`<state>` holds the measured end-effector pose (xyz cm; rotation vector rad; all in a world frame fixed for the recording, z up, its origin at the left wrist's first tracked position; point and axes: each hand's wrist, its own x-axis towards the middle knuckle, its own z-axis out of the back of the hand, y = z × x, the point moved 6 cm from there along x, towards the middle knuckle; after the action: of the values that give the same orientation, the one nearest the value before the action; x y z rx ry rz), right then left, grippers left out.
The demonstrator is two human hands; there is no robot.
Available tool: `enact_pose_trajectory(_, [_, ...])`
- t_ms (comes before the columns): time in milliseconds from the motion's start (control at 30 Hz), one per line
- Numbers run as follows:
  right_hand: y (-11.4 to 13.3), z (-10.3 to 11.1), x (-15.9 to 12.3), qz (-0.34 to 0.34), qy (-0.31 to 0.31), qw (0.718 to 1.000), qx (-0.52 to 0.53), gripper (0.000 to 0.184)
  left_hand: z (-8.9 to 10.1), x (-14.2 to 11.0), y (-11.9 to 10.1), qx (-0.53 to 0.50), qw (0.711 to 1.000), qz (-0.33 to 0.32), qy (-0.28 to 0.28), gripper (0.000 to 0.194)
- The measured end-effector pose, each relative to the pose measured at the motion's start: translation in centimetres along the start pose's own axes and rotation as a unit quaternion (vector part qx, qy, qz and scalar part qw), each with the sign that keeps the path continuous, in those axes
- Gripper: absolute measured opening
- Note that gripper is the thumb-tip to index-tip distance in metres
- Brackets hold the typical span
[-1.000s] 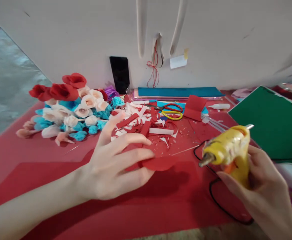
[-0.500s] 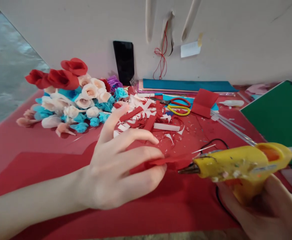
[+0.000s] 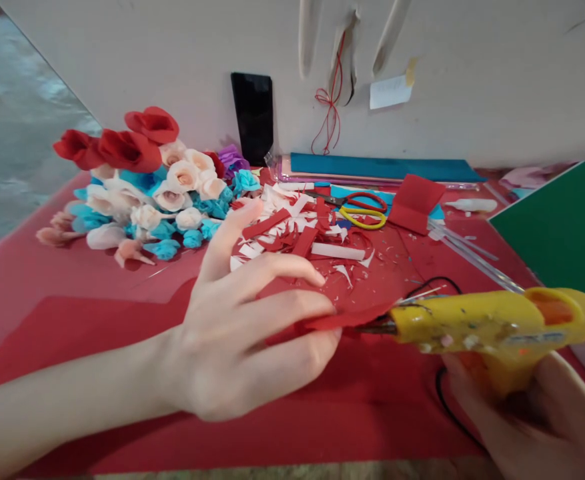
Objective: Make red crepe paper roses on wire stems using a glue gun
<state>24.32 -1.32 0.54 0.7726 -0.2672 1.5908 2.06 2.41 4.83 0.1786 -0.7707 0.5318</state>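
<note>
My left hand (image 3: 252, 340) reaches across the middle, with a piece of red paper (image 3: 352, 320) pinched between its fingers. The paper sticks out to the right from the fingertips. My right hand (image 3: 537, 420) is wrapped round the grip of a yellow hot glue gun (image 3: 477, 327), whose metal nozzle points left. The nozzle tip lies at the underside of the red paper, close to my left fingers; whether it touches the paper I cannot tell. The gun's body is spotted with bits of dried glue and scraps.
Red and white paper scraps (image 3: 297, 233) lie beyond my left hand, beside scissors (image 3: 365, 210). Paper flowers (image 3: 172, 193) are heaped at the left. A phone (image 3: 253, 120) leans on the wall. A green board (image 3: 567, 227) stands right; a black cord (image 3: 452, 403) trails below the gun.
The glue gun's nozzle has come under the red paper, where before it was just off the paper's end. My left hand keeps its hold. The view has shifted slightly.
</note>
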Motion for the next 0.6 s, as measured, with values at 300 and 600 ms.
enact_pose_trajectory(300, [-0.7, -0.1, -0.5, -0.041, 0.018, 0.999, 0.009, 0.036, 0.2, 0.1, 0.0, -0.025, 0.999, 0.008, -0.028, 0.011])
enact_pose_trajectory(600, [-1.1, 0.1, -1.0, -0.045, 0.005, 0.999, -0.004, 0.039, 0.3, 0.1, -0.2, -0.030, 0.999, 0.002, -0.023, 0.011])
